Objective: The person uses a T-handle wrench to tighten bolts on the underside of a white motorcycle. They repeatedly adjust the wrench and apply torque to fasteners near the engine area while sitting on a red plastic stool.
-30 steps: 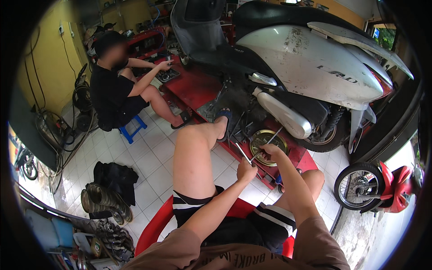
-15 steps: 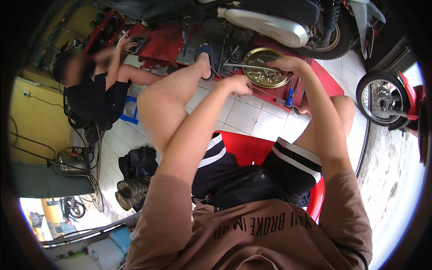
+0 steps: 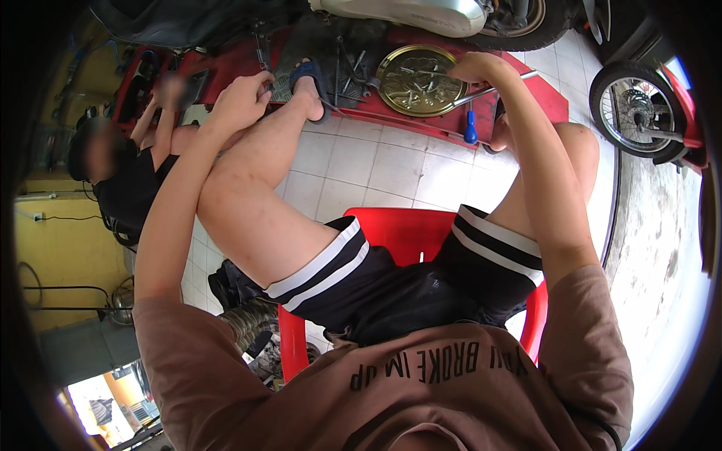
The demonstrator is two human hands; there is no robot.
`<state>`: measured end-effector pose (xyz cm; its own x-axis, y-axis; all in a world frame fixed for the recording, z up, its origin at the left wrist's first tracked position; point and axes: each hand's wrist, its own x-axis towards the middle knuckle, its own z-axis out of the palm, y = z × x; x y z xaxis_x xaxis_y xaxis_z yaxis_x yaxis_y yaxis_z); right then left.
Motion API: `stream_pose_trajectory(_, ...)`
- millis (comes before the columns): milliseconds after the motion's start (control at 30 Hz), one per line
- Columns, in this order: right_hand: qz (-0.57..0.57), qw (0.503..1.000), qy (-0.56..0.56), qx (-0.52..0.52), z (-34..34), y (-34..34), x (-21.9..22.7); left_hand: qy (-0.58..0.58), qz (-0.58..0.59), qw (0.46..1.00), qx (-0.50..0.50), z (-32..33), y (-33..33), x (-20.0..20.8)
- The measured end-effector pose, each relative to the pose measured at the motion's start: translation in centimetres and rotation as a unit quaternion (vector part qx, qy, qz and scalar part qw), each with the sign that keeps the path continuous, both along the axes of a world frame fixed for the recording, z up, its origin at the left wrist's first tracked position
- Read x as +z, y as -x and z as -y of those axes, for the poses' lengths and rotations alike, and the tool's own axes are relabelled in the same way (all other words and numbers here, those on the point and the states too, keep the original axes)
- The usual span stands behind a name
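Right hand (image 3: 479,69) closed around a silver bar (image 3: 475,95) near a gold tray (image 3: 421,113); left hand (image 3: 241,104) curled, contents unclear.

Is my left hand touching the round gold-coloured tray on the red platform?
Apart. The head view plainly shows your left hand well left of the round gold-coloured tray, with the dark blue sandal between them.

Dark capital lettering (image 3: 436,364) stands upside down, toward five o'clock, on the brown shirt (image 3: 406,398); just past twelve, the silver cover's (image 3: 402,15) faint lettering is unreadable.
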<state>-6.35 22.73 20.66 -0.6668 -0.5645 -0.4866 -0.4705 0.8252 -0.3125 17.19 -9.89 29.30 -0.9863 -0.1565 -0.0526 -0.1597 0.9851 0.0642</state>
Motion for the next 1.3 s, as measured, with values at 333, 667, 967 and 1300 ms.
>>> stream_pose_trajectory(333,0.044,0.998,-0.049,-0.005,0.0,-3.2,1.3,0.128,0.109,0.984,-0.054,-7.0,2.3,2.0)
stream_pose_trajectory(667,-0.048,0.998,0.045,0.003,-5.2,-8.7,6.2,0.026,0.205,0.977,0.049,-5.8,16.9,-14.9)
stream_pose_trajectory(967,-0.031,0.996,0.074,0.027,-6.7,-10.2,5.1,-0.019,-0.038,0.995,0.091,-4.7,25.7,-28.5)
stream_pose_trajectory(1300,-0.021,0.996,0.083,0.006,-7.9,-9.7,5.0,0.049,-0.014,0.997,-0.056,-3.4,26.7,-29.6)
